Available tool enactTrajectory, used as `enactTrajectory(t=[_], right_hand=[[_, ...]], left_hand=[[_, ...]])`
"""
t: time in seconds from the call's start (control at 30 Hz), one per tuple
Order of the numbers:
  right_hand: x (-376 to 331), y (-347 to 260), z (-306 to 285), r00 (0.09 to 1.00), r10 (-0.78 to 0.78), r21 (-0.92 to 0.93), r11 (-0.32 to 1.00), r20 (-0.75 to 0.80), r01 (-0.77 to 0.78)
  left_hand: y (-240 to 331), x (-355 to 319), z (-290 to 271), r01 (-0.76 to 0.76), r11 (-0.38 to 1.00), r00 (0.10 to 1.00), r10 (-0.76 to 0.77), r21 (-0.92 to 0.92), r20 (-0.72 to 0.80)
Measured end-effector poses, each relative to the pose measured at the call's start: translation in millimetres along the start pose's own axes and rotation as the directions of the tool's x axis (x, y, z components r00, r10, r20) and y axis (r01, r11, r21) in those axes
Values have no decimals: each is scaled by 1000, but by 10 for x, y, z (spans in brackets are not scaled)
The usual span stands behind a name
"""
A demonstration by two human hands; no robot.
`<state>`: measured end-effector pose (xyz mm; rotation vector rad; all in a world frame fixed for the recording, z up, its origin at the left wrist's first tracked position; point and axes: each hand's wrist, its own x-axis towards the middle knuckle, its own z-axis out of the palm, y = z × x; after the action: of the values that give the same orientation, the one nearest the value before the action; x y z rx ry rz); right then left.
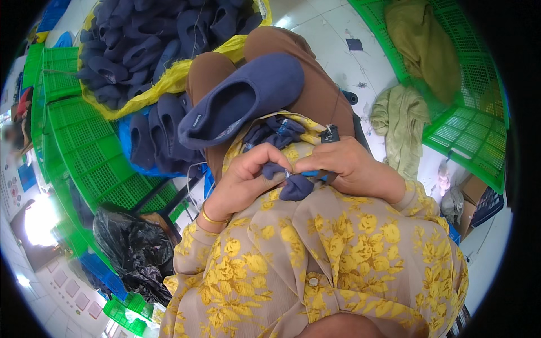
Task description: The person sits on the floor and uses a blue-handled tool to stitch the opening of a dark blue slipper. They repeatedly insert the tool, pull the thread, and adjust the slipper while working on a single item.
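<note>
The left grip (251, 172) is pinched tight on navy cloth (296, 188); the right grip (350, 167) curls closed around a blue tool (316, 174) just beside it. Beyond both lies a navy slipper (276, 81).

Bright, cool light floods the scene, with a white glare (42, 221) blown out past the outer edge of the green crates (93, 149) and a smaller gleam near the far edge of the floor (332, 39). Shadow fills the hollow of a slipper (231, 104); the dark blue cloth (296, 187) shows reasonably sharp. Straight lines bow toward the fisheye rim (black corners frame the circle), and distant detail at left turns soft
</note>
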<state>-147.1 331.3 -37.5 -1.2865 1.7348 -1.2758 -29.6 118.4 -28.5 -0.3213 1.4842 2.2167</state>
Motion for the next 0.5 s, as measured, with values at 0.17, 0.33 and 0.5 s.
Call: enactTrajectory(t=[0.17, 0.33, 0.5], right_hand=[[-7, 23, 28, 1000, 4, -3, 1000, 8, -4], [9, -3, 46, 1000, 29, 12, 999, 9, -30], [41, 4, 15, 999, 44, 31, 999, -20, -43]], left_hand=[[-39, 0, -14, -3, 1000, 1000, 3, -8, 23], [-87, 13, -7, 14, 1000, 1000, -14, 14, 1], [-2, 29, 22, -2, 1000, 999, 2, -3, -53]])
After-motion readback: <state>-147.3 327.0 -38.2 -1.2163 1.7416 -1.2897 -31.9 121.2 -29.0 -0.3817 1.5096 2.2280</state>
